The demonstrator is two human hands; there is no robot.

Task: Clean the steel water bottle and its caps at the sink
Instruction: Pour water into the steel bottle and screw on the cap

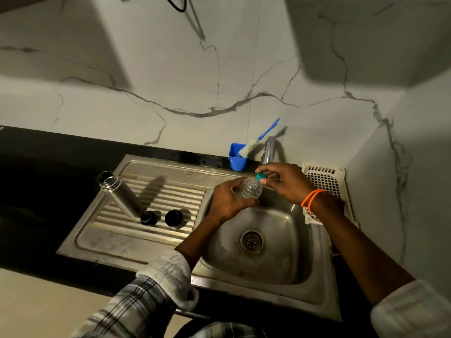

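Observation:
The steel water bottle (121, 194) stands uncapped on the ribbed drainboard (136, 240) left of the sink basin (288, 262). Two black caps sit beside its base: a smaller cap (148, 217) and a larger cap (174, 218). Over the basin, my left hand (228, 201) grips a small clear plastic bottle (250, 189). My right hand (286, 181) pinches that bottle's teal cap (260, 176) at its neck.
A tap (268, 148) rises behind the basin. A blue cup (237, 157) holds a bottle brush with a blue handle (268, 130). A white slotted tray (325, 178) sits right of the sink. Black counter (48, 172) surrounds it, with a marble wall behind.

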